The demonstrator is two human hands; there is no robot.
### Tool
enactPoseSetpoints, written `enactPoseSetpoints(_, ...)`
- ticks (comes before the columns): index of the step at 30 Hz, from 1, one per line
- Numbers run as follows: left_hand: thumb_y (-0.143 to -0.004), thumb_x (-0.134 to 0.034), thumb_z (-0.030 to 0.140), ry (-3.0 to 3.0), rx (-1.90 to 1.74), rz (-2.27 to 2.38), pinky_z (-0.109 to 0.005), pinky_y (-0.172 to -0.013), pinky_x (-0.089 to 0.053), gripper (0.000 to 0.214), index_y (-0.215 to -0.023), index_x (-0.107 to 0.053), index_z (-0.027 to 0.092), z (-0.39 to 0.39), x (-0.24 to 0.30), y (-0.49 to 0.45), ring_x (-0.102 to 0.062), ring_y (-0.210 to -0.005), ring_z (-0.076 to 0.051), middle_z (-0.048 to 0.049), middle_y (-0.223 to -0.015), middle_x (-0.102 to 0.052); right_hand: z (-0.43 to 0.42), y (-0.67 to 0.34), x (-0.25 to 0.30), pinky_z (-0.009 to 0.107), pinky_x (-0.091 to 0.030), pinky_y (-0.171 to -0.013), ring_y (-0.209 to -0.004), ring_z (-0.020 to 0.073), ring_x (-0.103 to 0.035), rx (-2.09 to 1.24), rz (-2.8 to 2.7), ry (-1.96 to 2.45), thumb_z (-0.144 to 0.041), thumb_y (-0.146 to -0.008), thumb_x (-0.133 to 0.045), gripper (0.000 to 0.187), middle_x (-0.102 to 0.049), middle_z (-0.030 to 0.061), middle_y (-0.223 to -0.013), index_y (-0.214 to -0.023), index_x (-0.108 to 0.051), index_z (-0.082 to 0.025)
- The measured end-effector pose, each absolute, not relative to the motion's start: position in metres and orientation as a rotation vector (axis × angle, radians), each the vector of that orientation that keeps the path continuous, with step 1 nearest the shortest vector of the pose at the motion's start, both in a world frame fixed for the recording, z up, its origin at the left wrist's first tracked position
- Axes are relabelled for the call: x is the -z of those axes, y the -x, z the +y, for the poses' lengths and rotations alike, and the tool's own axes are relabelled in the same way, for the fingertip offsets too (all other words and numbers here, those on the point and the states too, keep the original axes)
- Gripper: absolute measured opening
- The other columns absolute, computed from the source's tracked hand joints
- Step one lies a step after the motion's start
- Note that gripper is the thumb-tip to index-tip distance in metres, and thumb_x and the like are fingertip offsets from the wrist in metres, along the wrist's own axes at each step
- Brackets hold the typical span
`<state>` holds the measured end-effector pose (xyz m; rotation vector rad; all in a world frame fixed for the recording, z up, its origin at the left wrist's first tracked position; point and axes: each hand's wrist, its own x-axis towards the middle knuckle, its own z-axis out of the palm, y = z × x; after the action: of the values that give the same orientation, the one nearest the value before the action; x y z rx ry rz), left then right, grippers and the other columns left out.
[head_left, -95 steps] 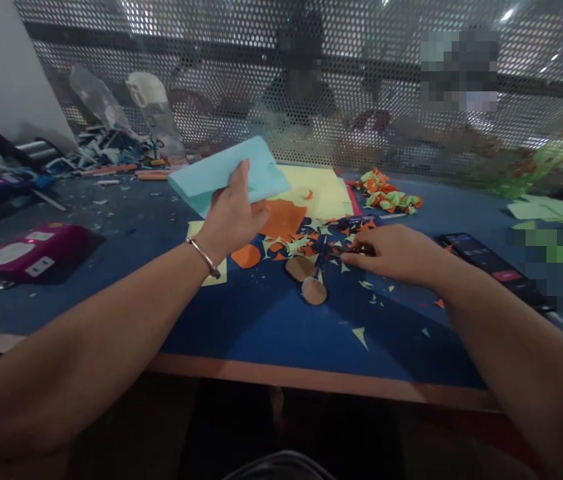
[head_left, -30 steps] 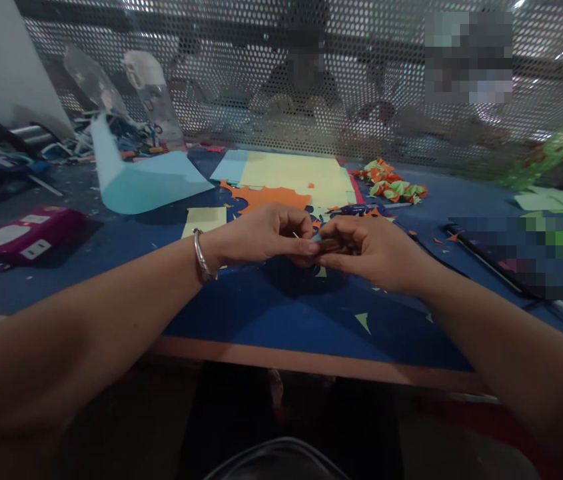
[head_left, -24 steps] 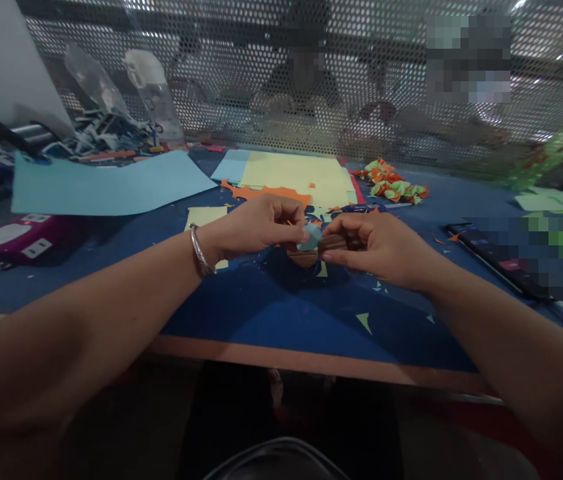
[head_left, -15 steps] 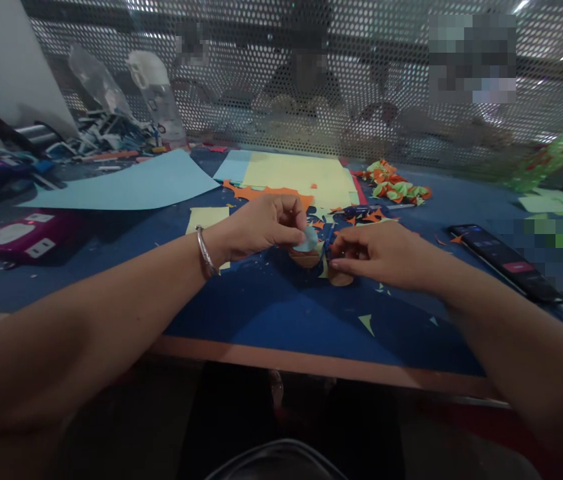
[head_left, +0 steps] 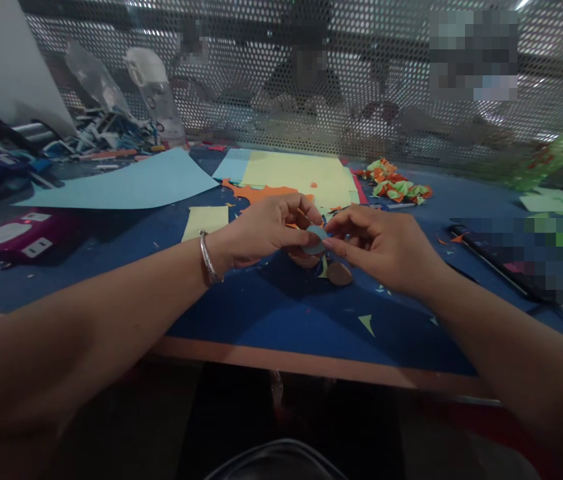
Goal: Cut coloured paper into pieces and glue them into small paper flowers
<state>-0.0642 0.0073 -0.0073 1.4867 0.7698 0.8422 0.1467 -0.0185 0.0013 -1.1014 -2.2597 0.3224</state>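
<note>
Between my two hands is a small round piece of light blue paper (head_left: 316, 239). My left hand (head_left: 284, 227), with a silver bangle on its wrist, pinches the paper's left side between thumb and fingers. At the right edge, my right hand (head_left: 378, 243) closes thumb and fingertips on the same piece. Just below lies a brown disc (head_left: 340, 273) on the blue table, and another brownish round thing (head_left: 306, 259) is partly hidden under the blue paper. Orange paper scrap (head_left: 256, 193) with scalloped cut edges lies behind my left hand.
Yellow sheets (head_left: 296, 170) and a large blue sheet (head_left: 131, 183) lie farther back. Orange and green paper flowers (head_left: 396, 183) sit back right, a phone (head_left: 501, 263) at right. At left are a purple power socket box (head_left: 21, 237) and a bottle (head_left: 158, 97).
My right hand has moved left and up from beside the brown disc to the blue paper and now grips its edge. More of the brown disc shows. The left hand has shifted slightly right.
</note>
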Motion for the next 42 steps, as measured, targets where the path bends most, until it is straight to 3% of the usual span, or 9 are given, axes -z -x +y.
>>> enactPoseSetpoints(3, -0.077, -0.068, 0.000, -1.444, -0.788, 0.775, -0.028, -0.067, -0.057, 0.021, -0.094, -0.063, 0.012, 0.006, 0.006, 0.063, -0.068, -0.069, -0.013, -0.0009, -0.075, -0.068, -0.018, -0.146, 0.000, 0.025, -0.043, -0.054, -0.054, 0.0105, -0.056, -0.371, -2.223, 1.091, -0.031, -0.089, -0.067, 0.012, -0.067, 0.0000, -0.075, -0.089, -0.069, -0.019)
enactPoseSetpoints(7, -0.076, -0.069, -0.002, -1.358, -0.800, 0.809, -0.026, -0.064, -0.057, 0.014, -0.079, -0.064, 0.010, 0.007, 0.009, 0.063, -0.066, -0.062, -0.010, 0.0004, -0.069, -0.067, -0.020, -0.145, 0.000, 0.025, -0.041, -0.051, -0.053, 0.0104, -0.054, -0.282, -2.217, 1.058, -0.025, -0.089, -0.064, 0.007, -0.065, -0.0007, -0.071, -0.088, -0.068, -0.019)
enactPoseSetpoints(12, -0.078, -0.075, 0.005, -1.239, -0.857, 0.813, -0.028, -0.068, -0.059, 0.015, -0.077, -0.061, 0.012, 0.009, 0.013, 0.063, -0.068, -0.065, -0.012, -0.0004, -0.070, -0.068, -0.022, -0.146, 0.002, 0.025, -0.046, -0.056, -0.058, 0.0107, -0.058, -0.114, -2.310, 0.954, -0.019, -0.088, -0.065, 0.007, -0.069, 0.0014, -0.084, -0.094, -0.068, -0.019)
enactPoseSetpoints(17, -0.085, -0.066, 0.005, -1.137, -0.892, 0.837, -0.030, -0.073, -0.060, 0.015, -0.076, -0.059, 0.013, 0.009, 0.014, 0.061, -0.069, -0.067, -0.012, -0.0007, -0.071, -0.068, -0.022, -0.146, 0.004, 0.029, -0.046, -0.064, -0.071, 0.0168, -0.063, 0.106, -2.425, 0.857, -0.019, -0.089, -0.065, 0.012, -0.069, 0.0068, -0.091, -0.100, -0.069, -0.016)
enactPoseSetpoints(21, -0.086, -0.067, 0.005, -1.099, -0.887, 0.821, -0.026, -0.068, -0.059, 0.017, -0.075, -0.057, 0.014, 0.007, 0.012, 0.060, -0.069, -0.064, -0.011, -0.0005, -0.069, -0.069, -0.020, -0.146, 0.004, 0.031, -0.047, -0.069, -0.082, 0.0207, -0.065, 0.144, -2.428, 0.834, -0.021, -0.092, -0.062, 0.008, -0.069, 0.0077, -0.087, -0.096, -0.069, -0.017)
enactPoseSetpoints(28, -0.086, -0.064, 0.001, -1.136, -0.845, 0.850, -0.025, -0.069, -0.058, 0.012, -0.080, -0.067, 0.011, 0.001, 0.006, 0.057, -0.072, -0.064, -0.012, -0.0029, -0.070, -0.073, -0.019, -0.145, 0.003, 0.028, -0.045, -0.060, -0.062, 0.0132, -0.057, 0.018, -2.336, 0.885, -0.019, -0.092, -0.060, 0.009, -0.063, 0.0023, -0.077, -0.086, -0.067, -0.018)
enactPoseSetpoints(35, -0.090, -0.060, 0.006, -1.141, -0.844, 0.785, -0.025, -0.070, -0.057, 0.015, -0.080, -0.070, 0.010, -0.001, 0.004, 0.057, -0.072, -0.067, -0.012, -0.0050, -0.073, -0.074, -0.019, -0.146, 0.001, 0.027, -0.042, -0.056, -0.058, 0.0121, -0.055, -0.081, -2.276, 0.984, -0.021, -0.090, -0.061, 0.009, -0.064, 0.0009, -0.075, -0.082, -0.065, -0.019)
enactPoseSetpoints(40, -0.084, -0.071, 0.010, -1.234, -0.855, 0.711, -0.026, -0.073, -0.057, 0.002, -0.085, -0.070, 0.010, -0.002, 0.007, 0.059, -0.071, -0.073, -0.013, -0.0056, -0.076, -0.074, -0.021, -0.145, -0.001, 0.028, -0.041, -0.055, -0.057, 0.0117, -0.053, -0.139, -2.211, 1.075, -0.021, -0.088, -0.061, 0.007, -0.064, 0.0005, -0.075, -0.081, -0.063, -0.021)
enactPoseSetpoints(42, -0.079, -0.075, 0.007, -1.284, -0.874, 0.711, -0.025, -0.071, -0.055, 0.013, -0.090, -0.070, 0.010, -0.002, 0.008, 0.059, -0.070, -0.071, -0.012, -0.0049, -0.076, -0.074, -0.021, -0.144, 0.000, 0.027, -0.041, -0.054, -0.057, 0.0115, -0.052, -0.167, -2.186, 1.094, -0.021, -0.088, -0.062, 0.007, -0.064, 0.0004, -0.075, -0.081, -0.063, -0.021)
